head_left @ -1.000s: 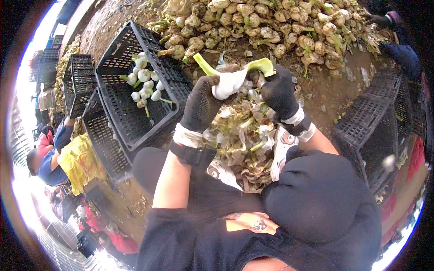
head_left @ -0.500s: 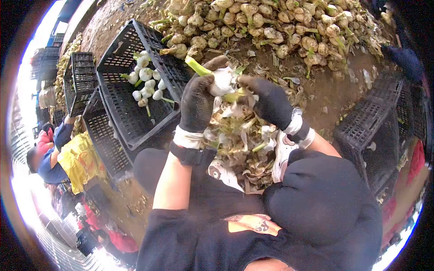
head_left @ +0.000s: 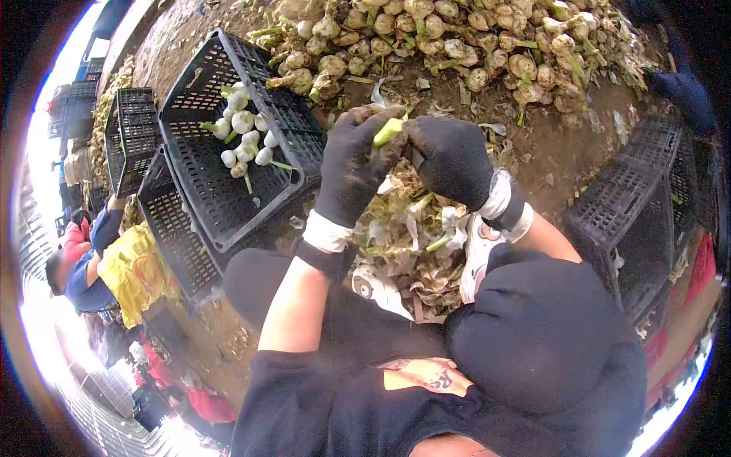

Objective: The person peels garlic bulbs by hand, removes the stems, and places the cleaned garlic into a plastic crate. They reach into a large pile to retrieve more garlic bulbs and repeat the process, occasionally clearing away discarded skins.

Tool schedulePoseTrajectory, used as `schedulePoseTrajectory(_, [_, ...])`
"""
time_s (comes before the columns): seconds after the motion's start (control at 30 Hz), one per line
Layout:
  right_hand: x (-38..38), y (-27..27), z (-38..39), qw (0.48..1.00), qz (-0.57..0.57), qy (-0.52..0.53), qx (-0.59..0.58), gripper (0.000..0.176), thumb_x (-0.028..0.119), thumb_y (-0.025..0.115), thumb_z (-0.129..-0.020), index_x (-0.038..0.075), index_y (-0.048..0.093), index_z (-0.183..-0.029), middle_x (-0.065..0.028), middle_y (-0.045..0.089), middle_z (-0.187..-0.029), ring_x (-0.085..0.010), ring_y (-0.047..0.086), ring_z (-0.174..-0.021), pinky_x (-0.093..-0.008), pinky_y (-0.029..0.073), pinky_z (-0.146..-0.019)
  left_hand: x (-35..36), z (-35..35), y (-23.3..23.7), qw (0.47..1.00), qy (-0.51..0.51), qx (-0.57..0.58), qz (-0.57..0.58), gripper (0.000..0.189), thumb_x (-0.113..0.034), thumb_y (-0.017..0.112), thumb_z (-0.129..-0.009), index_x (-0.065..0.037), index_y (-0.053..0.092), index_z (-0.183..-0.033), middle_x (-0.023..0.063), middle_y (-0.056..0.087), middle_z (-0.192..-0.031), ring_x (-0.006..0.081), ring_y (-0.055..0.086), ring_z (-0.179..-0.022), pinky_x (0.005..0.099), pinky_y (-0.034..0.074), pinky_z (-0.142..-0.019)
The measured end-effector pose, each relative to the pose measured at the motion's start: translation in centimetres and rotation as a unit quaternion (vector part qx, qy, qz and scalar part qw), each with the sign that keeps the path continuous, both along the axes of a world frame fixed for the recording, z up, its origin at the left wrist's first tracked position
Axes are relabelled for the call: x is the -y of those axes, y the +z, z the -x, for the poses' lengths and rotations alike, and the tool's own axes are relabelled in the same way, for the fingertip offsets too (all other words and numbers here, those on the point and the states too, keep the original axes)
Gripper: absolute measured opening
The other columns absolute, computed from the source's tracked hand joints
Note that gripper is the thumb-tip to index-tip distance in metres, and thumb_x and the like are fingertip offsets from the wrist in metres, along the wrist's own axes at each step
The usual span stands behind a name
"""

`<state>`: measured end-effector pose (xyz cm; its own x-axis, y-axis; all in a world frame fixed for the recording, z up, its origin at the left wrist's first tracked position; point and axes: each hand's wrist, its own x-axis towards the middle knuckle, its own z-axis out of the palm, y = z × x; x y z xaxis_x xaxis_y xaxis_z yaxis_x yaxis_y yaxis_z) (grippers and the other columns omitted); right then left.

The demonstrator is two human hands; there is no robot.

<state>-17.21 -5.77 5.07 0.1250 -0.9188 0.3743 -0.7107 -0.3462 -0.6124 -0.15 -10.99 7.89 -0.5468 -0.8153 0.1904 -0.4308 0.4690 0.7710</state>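
My left hand (head_left: 356,164), in a dark glove with soil on its fingers, is closed around a garlic bulb. Only the thick green stem (head_left: 389,132) shows, pointing up toward me; the fingers hide the bulb. Close against the stem is my right hand (head_left: 451,158), also gloved, its fingers curled shut; whatever they hold is hidden. Below both hands lies a heap of dry garlic skins and leaf scraps (head_left: 415,263), between my shoes. To the left, a black plastic crate (head_left: 196,141) holds several cleaned white garlic bulbs (head_left: 243,121).
A large pile of untrimmed garlic (head_left: 457,42) covers the ground ahead. More black crates stand at the right (head_left: 620,206) and far left (head_left: 131,137). Another person (head_left: 84,274) sits at the left beside yellow cloth (head_left: 138,266).
The garlic has turned, so its stem now faces me and the white bulb is hidden. My left hand moved right, and my right hand closed in beside the stem.
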Motion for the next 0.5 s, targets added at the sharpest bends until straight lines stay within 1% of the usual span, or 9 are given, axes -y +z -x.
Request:
schedulePoseTrajectory(0.03, [0.0, -0.1, 0.0, 1.000, 0.000, 0.001, 0.000, 0.017, 0.014, 0.066, -0.076, 0.011, 0.068, -0.093, -0.0129, 0.064, -0.078, -0.0356, 0.062, -0.069, -0.0422, 0.050, -0.060, -0.2, 0.0, -0.2, 0.998, -0.009, 0.037, 0.051, 0.031, -0.012, 0.068, -0.086, -0.005, 0.065, -0.117, 0.0119, 0.067, -0.108, 0.0275, 0.062, -0.102, 0.0360, 0.046, -0.093])
schedulePoseTrajectory(0.1, [0.0, -0.3, 0.1, 0.999, -0.022, 0.000, -0.047, 0.015, 0.016, 0.066, -0.075, 0.010, 0.067, -0.088, -0.0137, 0.064, -0.077, -0.0361, 0.062, -0.069, -0.0416, 0.050, -0.060, -0.4, -0.3, -0.5, 0.999, -0.014, 0.016, 0.026, 0.032, -0.011, 0.067, -0.087, -0.005, 0.065, -0.118, 0.0124, 0.067, -0.109, 0.0273, 0.061, -0.106, 0.0363, 0.046, -0.094])
schedulePoseTrajectory(0.17, [0.2, -0.4, 0.2, 1.000, -0.021, -0.012, -0.008, 0.013, 0.016, 0.066, -0.075, 0.009, 0.067, -0.085, -0.0139, 0.064, -0.076, -0.0359, 0.062, -0.068, -0.0412, 0.050, -0.061, -0.6, -0.4, -1.3, 1.000, -0.021, -0.006, 0.002, 0.032, -0.010, 0.067, -0.087, -0.006, 0.064, -0.119, 0.0130, 0.067, -0.110, 0.0271, 0.061, -0.110, 0.0365, 0.046, -0.096])
schedulePoseTrajectory(0.23, [0.0, -0.7, 0.2, 0.999, -0.021, -0.025, 0.033, 0.011, 0.016, 0.065, -0.075, 0.008, 0.066, -0.082, -0.0141, 0.063, -0.075, -0.0357, 0.062, -0.067, -0.0408, 0.050, -0.061, -0.7, -0.5, -2.0, 0.975, -0.017, -0.160, -0.153, 0.034, -0.022, 0.053, -0.097, -0.001, 0.061, -0.122, 0.0158, 0.063, -0.121, 0.0273, 0.058, -0.115, 0.0360, 0.044, -0.098])
schedulePoseTrajectory(0.33, [-1.3, -2.6, -0.2, 0.957, -0.228, 0.057, 0.168, 0.011, 0.017, 0.062, -0.078, 0.007, 0.065, -0.081, -0.0145, 0.062, -0.072, -0.0332, 0.063, -0.066, -0.0397, 0.049, -0.060, -0.3, -0.3, -0.9, 0.939, -0.034, -0.253, -0.230, 0.046, -0.027, 0.035, -0.105, 0.006, 0.051, -0.131, 0.0186, 0.056, -0.133, 0.0267, 0.049, -0.129, 0.0358, 0.041, -0.105])
schedulePoseTrajectory(0.37, [-2.3, -3.2, -0.8, 0.968, -0.225, 0.084, 0.079, 0.011, 0.019, 0.062, -0.079, 0.008, 0.066, -0.081, -0.0142, 0.063, -0.073, -0.0324, 0.063, -0.065, -0.0398, 0.049, -0.061, -0.4, -0.1, -1.6, 0.852, 0.008, -0.383, -0.357, 0.049, -0.029, 0.032, -0.105, 0.005, 0.043, -0.138, 0.0213, 0.051, -0.137, 0.0295, 0.047, -0.131, 0.0360, 0.039, -0.108])
schedulePoseTrajectory(0.4, [-3.3, -4.1, -1.5, 0.969, -0.221, 0.110, -0.010, 0.012, 0.020, 0.063, -0.080, 0.009, 0.066, -0.080, -0.0139, 0.064, -0.073, -0.0316, 0.063, -0.065, -0.0400, 0.049, -0.061, 0.1, -0.5, -1.5, 0.808, 0.021, -0.422, -0.412, 0.049, -0.028, 0.034, -0.104, 0.004, 0.040, -0.141, 0.0215, 0.044, -0.143, 0.0302, 0.044, -0.133, 0.0361, 0.037, -0.110])
schedulePoseTrajectory(0.43, [-4.8, -7.8, -1.5, 0.975, -0.134, 0.179, -0.001, 0.019, 0.026, 0.068, -0.081, 0.013, 0.068, -0.095, -0.0128, 0.068, -0.085, -0.0310, 0.066, -0.071, -0.0395, 0.051, -0.065, 0.6, -1.0, -1.4, 0.779, 0.006, -0.463, -0.422, 0.051, -0.030, 0.035, -0.104, 0.004, 0.038, -0.142, 0.0206, 0.043, -0.145, 0.0299, 0.042, -0.135, 0.0360, 0.036, -0.111])
schedulePoseTrajectory(0.5, [-4.5, -7.7, -1.1, 0.981, -0.129, 0.142, 0.035, 0.029, 0.030, 0.071, -0.080, 0.014, 0.066, -0.105, -0.0125, 0.069, -0.091, -0.0307, 0.067, -0.076, -0.0390, 0.052, -0.069, 1.0, -1.5, -1.2, 0.750, -0.010, -0.504, -0.429, 0.053, -0.032, 0.036, -0.103, 0.003, 0.037, -0.143, 0.0197, 0.041, -0.146, 0.0297, 0.039, -0.137, 0.0359, 0.035, -0.112])
